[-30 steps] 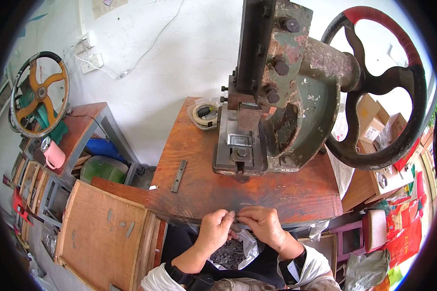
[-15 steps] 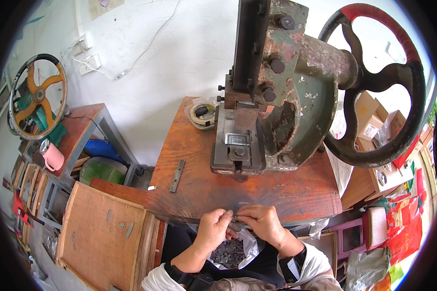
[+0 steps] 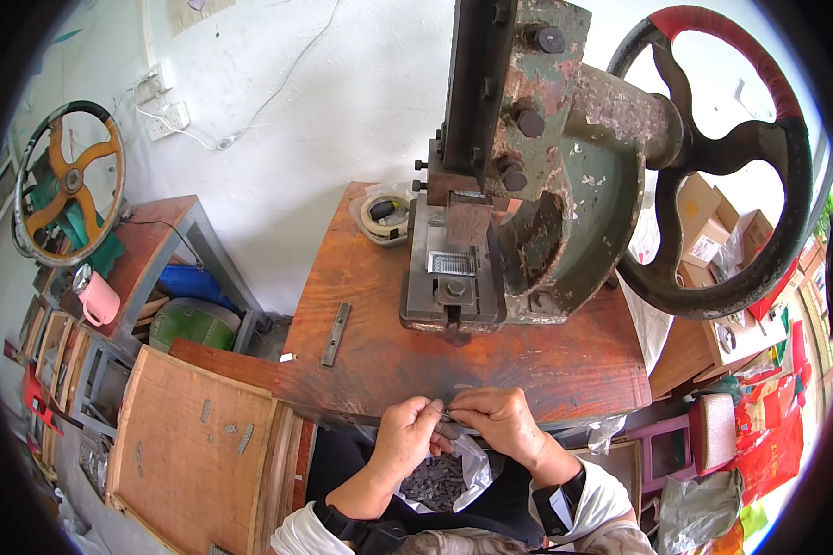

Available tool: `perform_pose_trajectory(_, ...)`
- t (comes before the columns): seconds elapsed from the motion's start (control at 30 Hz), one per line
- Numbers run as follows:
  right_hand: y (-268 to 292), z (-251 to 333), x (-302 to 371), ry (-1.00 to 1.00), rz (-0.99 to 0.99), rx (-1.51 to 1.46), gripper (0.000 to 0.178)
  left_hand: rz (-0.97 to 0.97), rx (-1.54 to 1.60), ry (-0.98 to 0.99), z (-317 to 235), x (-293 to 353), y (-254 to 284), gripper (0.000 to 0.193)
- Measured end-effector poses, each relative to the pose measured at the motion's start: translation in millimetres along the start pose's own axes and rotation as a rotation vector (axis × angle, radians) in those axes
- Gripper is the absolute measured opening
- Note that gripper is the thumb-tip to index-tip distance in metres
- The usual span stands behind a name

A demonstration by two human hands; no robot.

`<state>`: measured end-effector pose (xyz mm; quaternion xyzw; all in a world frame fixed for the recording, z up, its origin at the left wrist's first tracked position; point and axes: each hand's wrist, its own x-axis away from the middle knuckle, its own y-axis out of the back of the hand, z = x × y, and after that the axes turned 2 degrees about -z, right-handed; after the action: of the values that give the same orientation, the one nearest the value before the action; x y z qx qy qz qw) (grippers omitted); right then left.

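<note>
Just off the table's near edge, my left hand (image 3: 409,429) and my right hand (image 3: 497,418) meet with their fingertips pinched together. Between them is a small dark piece, mostly covered by the fingers, whose kind I cannot make out. Below the hands, an open white plastic bag (image 3: 477,470) lies at my lap, filled with many small grey metal pieces (image 3: 433,483). Beyond the hands stands a green hand press (image 3: 602,217) with a large black and red handwheel (image 3: 776,157). A ridged metal plate (image 3: 451,264) sits in its die.
A steel strip (image 3: 336,334) lies on the wooden table (image 3: 379,370), with a tape roll (image 3: 384,215) in a clear container behind it. On the left, a wooden tray (image 3: 190,462) carries a few small metal pieces. A pink mug (image 3: 97,296) and another wheel (image 3: 71,181) stand farther left.
Both hands stay pinched at nearly the same spot. The whole view has shifted very slightly; nothing else has visibly moved.
</note>
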<state>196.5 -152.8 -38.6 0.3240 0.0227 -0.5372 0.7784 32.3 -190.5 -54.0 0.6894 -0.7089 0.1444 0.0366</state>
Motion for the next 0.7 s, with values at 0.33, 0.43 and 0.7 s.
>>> perform_pose_trajectory(0.33, -0.8, 2.7, -2.3, -0.146, 0.036, -0.041, 0.011, -0.021, 0.061, -0.012, 1.2, -2.0, 0.8, 0.028)
perform_pose_trajectory(0.43, -0.8, -0.4, -2.5, -0.098, 0.034, -0.022, 0.011, -0.018, 0.070, -0.008, 0.2, -2.6, 0.5, 0.027)
perform_pose_trajectory(0.7, 2.8, -0.1, -6.3, -0.101, 0.076, -0.005, 0.011, 0.003, 0.000, 0.011, -0.1, -3.5, 1.6, 0.025)
